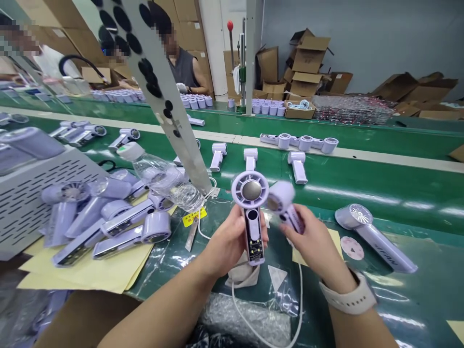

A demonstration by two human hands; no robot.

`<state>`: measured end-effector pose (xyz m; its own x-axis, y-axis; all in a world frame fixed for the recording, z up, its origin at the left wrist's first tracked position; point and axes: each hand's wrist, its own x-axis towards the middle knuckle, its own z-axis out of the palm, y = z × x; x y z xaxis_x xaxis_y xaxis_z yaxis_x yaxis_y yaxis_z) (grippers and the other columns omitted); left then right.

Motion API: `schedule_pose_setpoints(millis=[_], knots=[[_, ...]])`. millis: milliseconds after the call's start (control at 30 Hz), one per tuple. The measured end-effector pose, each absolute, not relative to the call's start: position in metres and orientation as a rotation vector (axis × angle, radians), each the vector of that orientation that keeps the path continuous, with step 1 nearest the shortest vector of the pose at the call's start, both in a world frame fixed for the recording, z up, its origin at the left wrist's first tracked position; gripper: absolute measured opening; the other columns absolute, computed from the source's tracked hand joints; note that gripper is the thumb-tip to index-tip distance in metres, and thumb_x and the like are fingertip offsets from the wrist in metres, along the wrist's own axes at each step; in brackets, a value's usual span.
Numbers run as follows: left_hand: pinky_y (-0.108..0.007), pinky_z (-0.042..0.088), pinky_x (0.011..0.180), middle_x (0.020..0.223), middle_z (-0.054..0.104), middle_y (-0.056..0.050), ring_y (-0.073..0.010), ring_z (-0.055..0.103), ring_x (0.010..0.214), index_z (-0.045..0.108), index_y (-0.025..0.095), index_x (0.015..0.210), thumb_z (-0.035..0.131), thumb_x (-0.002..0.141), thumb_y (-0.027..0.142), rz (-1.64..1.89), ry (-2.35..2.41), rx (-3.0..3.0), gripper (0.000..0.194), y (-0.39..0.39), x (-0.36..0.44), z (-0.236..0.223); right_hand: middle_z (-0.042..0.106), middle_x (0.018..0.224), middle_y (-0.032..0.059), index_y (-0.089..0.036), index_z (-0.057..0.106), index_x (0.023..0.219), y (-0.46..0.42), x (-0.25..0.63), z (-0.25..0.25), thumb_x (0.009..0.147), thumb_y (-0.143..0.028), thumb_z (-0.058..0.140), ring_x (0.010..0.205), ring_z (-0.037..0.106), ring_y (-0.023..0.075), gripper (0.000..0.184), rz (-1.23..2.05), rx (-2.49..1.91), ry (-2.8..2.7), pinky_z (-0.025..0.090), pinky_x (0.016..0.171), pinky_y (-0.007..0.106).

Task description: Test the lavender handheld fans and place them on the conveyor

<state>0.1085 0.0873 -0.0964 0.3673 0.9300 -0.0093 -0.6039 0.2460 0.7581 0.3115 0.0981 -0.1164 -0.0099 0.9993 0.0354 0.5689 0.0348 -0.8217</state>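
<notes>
My left hand (pixel 225 241) is wrapped round the handle of a lilac handheld fan (pixel 253 220). Its round head points up, and its handle shows a circuit board near the bottom. Closed on the handle of a second lilac handheld fan (pixel 283 199) is my right hand (pixel 314 238); that fan is blurred and tilted, its head close beside the first one. To the right, another handheld fan (pixel 377 237) lies on the green bench next to a round pink sticker (pixel 352 248). A white cable (pixel 300 304) loops below my hands.
Several fans (pixel 123 217) lie piled on yellow paper at left, beside a perforated metal box (pixel 72 179). A water bottle (pixel 163 176) leans by a slanted metal post (pixel 177 111). More fans rest on the green conveyor (pixel 340 179). A person (pixel 186 67) works across it.
</notes>
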Motion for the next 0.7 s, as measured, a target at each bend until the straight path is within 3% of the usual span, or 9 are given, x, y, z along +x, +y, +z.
schedule_pose_setpoints(millis=[67,133,300,700], knots=[[-0.028,0.056,0.072,0.100,0.064,-0.003,-0.0152,0.066,0.083,0.060,0.020,0.110,0.088,0.078,0.046,1.108,0.465,0.827,0.050,0.085,0.106,-0.096,0.072,0.093,0.0060,-0.023,0.062,0.112,0.094,0.309,-0.109,0.089,-0.051,0.073,0.080,0.069,0.0253,0.037,1.112,-1.414,-1.323,0.057,0.073,0.040],[-0.026,0.054,0.071,0.101,0.061,-0.001,-0.0129,0.064,0.083,0.057,0.021,0.111,0.089,0.078,0.036,1.113,0.463,0.872,0.048,0.084,0.103,-0.096,0.068,0.084,0.0025,-0.023,0.063,0.104,0.089,0.304,-0.102,0.087,-0.058,0.076,0.072,0.065,0.0205,0.041,1.335,-1.196,-1.080,0.055,0.068,0.035],[-0.024,0.051,0.068,0.094,0.062,0.000,-0.0101,0.062,0.076,0.054,0.021,0.110,0.085,0.084,0.034,1.090,0.418,0.910,0.042,0.087,0.099,-0.098,0.070,0.095,0.0028,-0.024,0.071,0.109,0.074,0.289,-0.091,0.087,-0.046,0.084,0.080,0.066,0.0171,0.033,1.519,-0.876,-1.030,0.056,0.072,0.029],[-0.024,0.052,0.065,0.090,0.064,0.002,-0.0111,0.062,0.075,0.052,0.022,0.111,0.085,0.083,0.036,1.124,0.550,0.980,0.046,0.094,0.099,-0.108,0.068,0.095,0.0017,-0.024,0.066,0.112,0.075,0.288,-0.095,0.088,-0.043,0.084,0.078,0.066,0.0157,0.035,1.719,-0.765,-0.969,0.058,0.071,0.029]])
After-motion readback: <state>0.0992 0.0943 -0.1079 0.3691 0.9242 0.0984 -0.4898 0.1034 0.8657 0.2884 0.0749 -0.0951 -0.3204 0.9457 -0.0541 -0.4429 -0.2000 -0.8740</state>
